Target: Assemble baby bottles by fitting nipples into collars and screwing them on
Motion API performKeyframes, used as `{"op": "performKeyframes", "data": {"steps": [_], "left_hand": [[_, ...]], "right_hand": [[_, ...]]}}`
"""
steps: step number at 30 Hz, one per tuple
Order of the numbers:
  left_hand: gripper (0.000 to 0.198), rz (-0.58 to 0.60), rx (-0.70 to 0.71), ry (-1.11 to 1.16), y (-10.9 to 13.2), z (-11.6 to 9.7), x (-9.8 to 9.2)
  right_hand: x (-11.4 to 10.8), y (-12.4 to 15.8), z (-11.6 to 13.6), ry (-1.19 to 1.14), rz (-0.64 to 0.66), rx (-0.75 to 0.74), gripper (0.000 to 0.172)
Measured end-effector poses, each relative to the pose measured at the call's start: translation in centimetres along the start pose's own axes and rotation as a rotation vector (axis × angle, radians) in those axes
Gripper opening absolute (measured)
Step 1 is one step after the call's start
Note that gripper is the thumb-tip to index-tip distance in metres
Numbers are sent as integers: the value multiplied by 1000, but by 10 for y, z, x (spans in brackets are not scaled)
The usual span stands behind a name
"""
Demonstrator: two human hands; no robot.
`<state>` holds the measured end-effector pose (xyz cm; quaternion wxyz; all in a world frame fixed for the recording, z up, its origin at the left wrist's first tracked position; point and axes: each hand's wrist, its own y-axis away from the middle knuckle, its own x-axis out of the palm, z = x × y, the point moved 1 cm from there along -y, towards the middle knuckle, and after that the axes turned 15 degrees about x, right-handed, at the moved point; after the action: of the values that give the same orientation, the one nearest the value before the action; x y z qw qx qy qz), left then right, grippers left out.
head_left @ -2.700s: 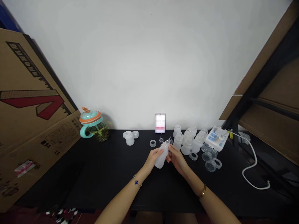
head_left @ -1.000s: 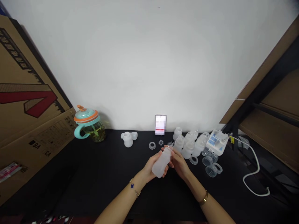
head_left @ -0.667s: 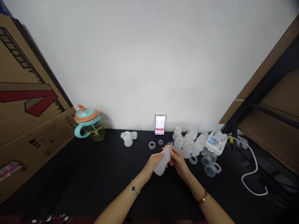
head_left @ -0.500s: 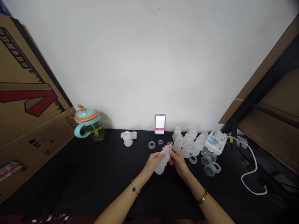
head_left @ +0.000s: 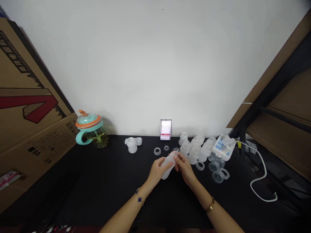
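A frosted white baby bottle (head_left: 166, 173) is tilted in front of me, its top leaning away and to the right. My left hand (head_left: 155, 170) wraps round its body, the thumb lying across the front. At the neck, the fingers of my right hand (head_left: 185, 167) close round the collar below a clear teat (head_left: 175, 153); part of this is covered by the fingers. Just beyond lie a white collar ring (head_left: 155, 152) and a smaller ring-shaped part (head_left: 166, 145). Several similar bottles (head_left: 194, 155) with clear tops stand close together right of my hands.
Right of the bottles are another ring (head_left: 198, 167), clear cups (head_left: 217, 177), a white box-shaped device (head_left: 222, 147) and a white cable (head_left: 255, 181). A white bottle-like part (head_left: 132, 148), a teapot-like jug (head_left: 93, 131) and a cardboard box (head_left: 48, 145) are leftward. A blurred phone-like screen (head_left: 166, 127) leans against the wall.
The bottle's base has risen slightly, and my left hand has shifted a little on its body. My right fingers remain at the collar. The whole view has moved slightly.
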<state>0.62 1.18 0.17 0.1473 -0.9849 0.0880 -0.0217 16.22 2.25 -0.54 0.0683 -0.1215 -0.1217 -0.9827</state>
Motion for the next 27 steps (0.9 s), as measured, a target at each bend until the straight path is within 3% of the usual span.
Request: {"op": "performKeyframes", "data": {"steps": [5, 11, 16, 21, 27], "left_hand": [[41, -32, 19, -28, 1, -1, 1], [57, 31, -270, 323, 1, -2, 1], [55, 69, -462, 560, 3, 5, -1], [53, 111, -466, 653, 3, 14, -1], [56, 126, -457, 576, 4, 8, -1]], "right_hand": [[1, 0, 0, -10, -10, -3, 39], [2, 1, 0, -87, 99, 49, 37], [4, 6, 4, -137, 175, 102, 40], [5, 9, 8, -153, 189, 107, 39], [4, 10, 8, -130, 208, 87, 37]]}}
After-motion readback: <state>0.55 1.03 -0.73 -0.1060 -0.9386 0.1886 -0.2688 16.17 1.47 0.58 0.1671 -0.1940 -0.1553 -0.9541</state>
